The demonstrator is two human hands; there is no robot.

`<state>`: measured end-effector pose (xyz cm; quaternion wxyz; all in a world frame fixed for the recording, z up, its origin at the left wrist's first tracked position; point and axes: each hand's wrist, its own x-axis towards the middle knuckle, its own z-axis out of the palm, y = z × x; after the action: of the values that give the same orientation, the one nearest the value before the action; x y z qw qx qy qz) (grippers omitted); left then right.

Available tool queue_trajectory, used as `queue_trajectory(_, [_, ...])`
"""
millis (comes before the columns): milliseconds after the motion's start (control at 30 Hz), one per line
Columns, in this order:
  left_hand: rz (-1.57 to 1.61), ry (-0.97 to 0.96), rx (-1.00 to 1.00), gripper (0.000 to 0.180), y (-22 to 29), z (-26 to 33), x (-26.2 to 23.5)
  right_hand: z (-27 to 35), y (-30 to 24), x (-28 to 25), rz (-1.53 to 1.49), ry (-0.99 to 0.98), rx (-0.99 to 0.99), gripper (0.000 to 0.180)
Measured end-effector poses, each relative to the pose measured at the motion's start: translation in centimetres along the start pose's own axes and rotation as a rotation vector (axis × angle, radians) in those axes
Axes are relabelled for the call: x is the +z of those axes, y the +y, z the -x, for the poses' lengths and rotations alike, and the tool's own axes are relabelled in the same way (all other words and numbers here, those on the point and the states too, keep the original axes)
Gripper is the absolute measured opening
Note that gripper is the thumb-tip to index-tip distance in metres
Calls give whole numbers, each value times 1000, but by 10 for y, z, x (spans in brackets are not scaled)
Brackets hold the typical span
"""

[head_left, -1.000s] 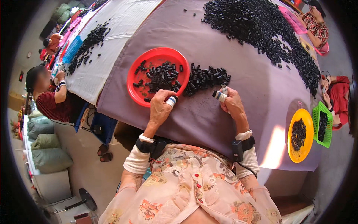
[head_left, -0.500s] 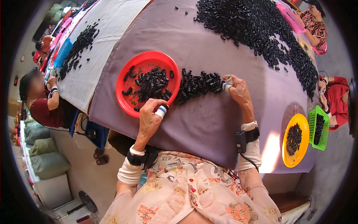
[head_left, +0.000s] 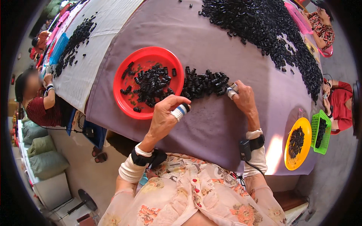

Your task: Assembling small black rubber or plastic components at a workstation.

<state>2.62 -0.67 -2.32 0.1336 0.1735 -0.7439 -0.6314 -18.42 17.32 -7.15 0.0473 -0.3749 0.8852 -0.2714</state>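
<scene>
A round red basin (head_left: 120, 103) rests on the table, with a heap of small black cylindrical parts (head_left: 151, 84) inside it. Against its right rim lies a loose pile of the same black parts (head_left: 205, 83). My left hand (head_left: 164, 116) hovers by the near right rim, fingers curled together, a striped finger sleeve on one digit. At the pile's right end my right hand (head_left: 244, 98) has its sleeved fingertips pinched together. Whatever either hand holds is too small or hidden to make out.
A large mound of black parts (head_left: 260, 26) covers the far right of the purple cloth (head_left: 211, 132). A yellow basin (head_left: 288, 164) and a green basket (head_left: 319, 150) stand at the right. Other people sit at left and right, including one person in a striped shirt (head_left: 41, 113).
My left hand has moved right, from the red basin's rim toward the loose pile. My right hand has shifted slightly nearer to me at the pile's end.
</scene>
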Motion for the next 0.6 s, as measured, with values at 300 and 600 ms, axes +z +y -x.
queue_trajectory(300, [464,-82,-141,30,22,-17,26,28,-75,-22,-1236,-183,179,7])
queue_trajectory(600, [848,-42,-143,25,15,-15,20,21,-107,-10,-1290,-281,206,12])
